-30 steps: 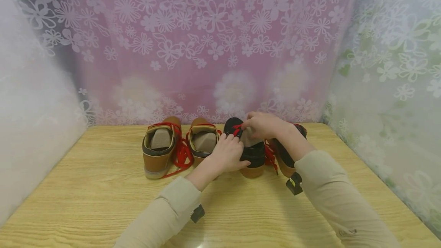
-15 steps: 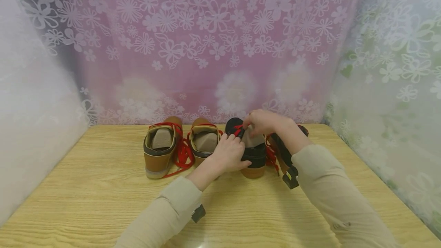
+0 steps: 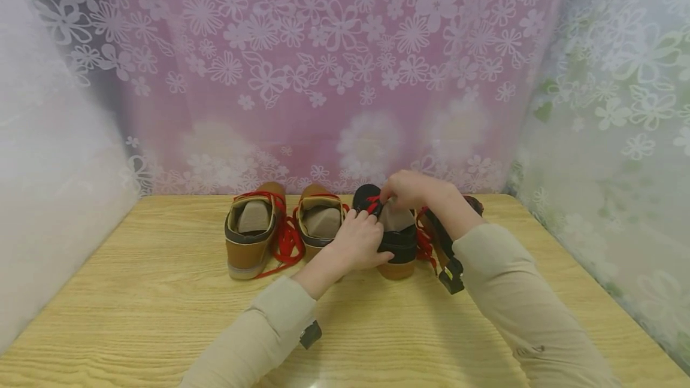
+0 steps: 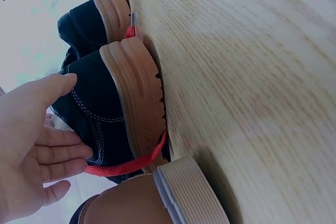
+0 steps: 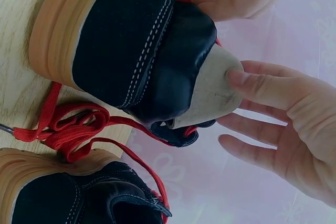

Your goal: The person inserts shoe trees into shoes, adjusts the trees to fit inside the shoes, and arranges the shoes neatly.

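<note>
A black shoe (image 3: 398, 250) with a tan sole stands with its heel toward me. My left hand (image 3: 357, 239) holds its left side, fingers along the upper and thumb near the heel. From above, my right hand (image 3: 414, 190) pinches the grey-beige shoe insert (image 5: 210, 93) in the shoe's opening. In the right wrist view the thumb lies on the insert's rounded end; the other fingers are partly hidden behind it. The insert's lower part is hidden inside the shoe. Red laces (image 5: 79, 124) hang beside the shoe.
Two brown shoes (image 3: 245, 253) with red laces and inserts stand to the left. Another black shoe (image 5: 47, 198) stands close on the right. All are on a wooden table (image 3: 162, 304), near its back edge, before a pink flowered curtain (image 3: 323, 106).
My right wrist has shifted slightly left and up, its fingers still at the insert. The left hand and the shoes have hardly moved.
</note>
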Demonstrator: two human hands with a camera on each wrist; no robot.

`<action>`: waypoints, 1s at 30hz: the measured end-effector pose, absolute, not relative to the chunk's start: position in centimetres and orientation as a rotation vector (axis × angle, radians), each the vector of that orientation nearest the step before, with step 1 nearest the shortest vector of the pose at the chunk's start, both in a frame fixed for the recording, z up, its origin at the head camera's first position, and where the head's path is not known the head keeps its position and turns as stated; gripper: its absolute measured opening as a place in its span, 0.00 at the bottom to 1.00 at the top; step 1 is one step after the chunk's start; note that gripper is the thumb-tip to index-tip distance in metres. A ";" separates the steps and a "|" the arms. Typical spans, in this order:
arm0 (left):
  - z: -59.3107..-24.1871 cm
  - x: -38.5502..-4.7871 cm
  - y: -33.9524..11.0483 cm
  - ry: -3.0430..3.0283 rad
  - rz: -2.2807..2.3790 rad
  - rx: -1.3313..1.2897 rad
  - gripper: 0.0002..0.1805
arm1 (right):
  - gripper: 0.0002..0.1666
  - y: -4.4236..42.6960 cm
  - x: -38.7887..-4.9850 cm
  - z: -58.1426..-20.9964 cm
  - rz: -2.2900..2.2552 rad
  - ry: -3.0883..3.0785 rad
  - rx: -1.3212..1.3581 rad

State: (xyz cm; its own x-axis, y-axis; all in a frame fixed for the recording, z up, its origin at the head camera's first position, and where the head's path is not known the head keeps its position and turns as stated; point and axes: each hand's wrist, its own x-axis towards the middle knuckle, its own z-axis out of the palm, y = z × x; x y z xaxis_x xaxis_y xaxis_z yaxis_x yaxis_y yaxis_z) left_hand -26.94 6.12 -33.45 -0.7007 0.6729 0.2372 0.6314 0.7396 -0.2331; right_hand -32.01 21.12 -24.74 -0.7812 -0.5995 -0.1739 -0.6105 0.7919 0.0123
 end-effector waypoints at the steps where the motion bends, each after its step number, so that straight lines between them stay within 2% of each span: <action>1: -33.4 -26.9 6.1 -2.633 0.194 -1.018 0.28 | 0.12 21.1 -32.0 -24.8 0.106 2.817 -0.963; 13: -33.4 -26.8 6.1 -2.627 0.194 -1.017 0.29 | 0.10 21.0 -31.8 -25.4 0.177 2.849 -1.007; 30: -33.5 -26.9 6.1 -2.644 0.205 -1.019 0.30 | 0.13 21.8 -31.4 -26.8 0.115 2.913 -1.049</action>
